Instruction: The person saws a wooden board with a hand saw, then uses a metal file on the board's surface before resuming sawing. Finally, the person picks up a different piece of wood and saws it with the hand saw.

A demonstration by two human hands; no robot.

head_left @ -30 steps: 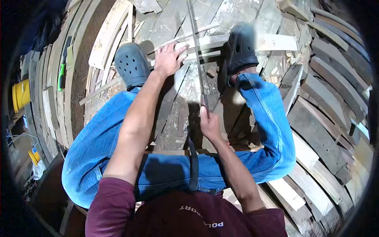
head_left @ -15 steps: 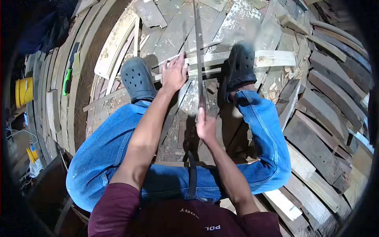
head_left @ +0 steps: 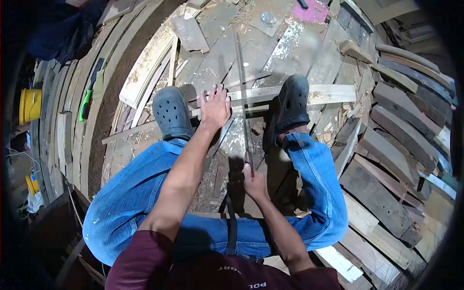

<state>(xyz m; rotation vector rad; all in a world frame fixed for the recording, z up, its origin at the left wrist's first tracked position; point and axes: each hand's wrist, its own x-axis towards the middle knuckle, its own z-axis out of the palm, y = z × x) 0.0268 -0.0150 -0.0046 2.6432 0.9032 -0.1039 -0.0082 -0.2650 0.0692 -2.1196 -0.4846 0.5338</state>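
My right hand (head_left: 255, 182) is closed round the near end of a long, narrow metal blade, seen almost edge-on and looking like a handsaw (head_left: 240, 67). The blade points away from me and crosses a pale wood strip (head_left: 331, 94) on the floor. My left hand (head_left: 215, 107) lies flat with fingers spread, pressing on the strip left of the blade. My left shoe (head_left: 171, 112) and right shoe (head_left: 293, 104), both dark clogs, rest on or against the strip on either side. The saw's teeth and handle cannot be made out.
Cut boards and blocks (head_left: 394, 133) are stacked along the right. Planks line the left, with a green-handled tool (head_left: 85, 104) on them and a yellow bucket (head_left: 30, 105) beyond. A pale board (head_left: 145, 77) and offcuts lie on the plank floor among shavings.
The view has tilted forward, so everything sits lower in it. My right hand has drawn the saw slightly back towards me. My left hand stays on the strip.
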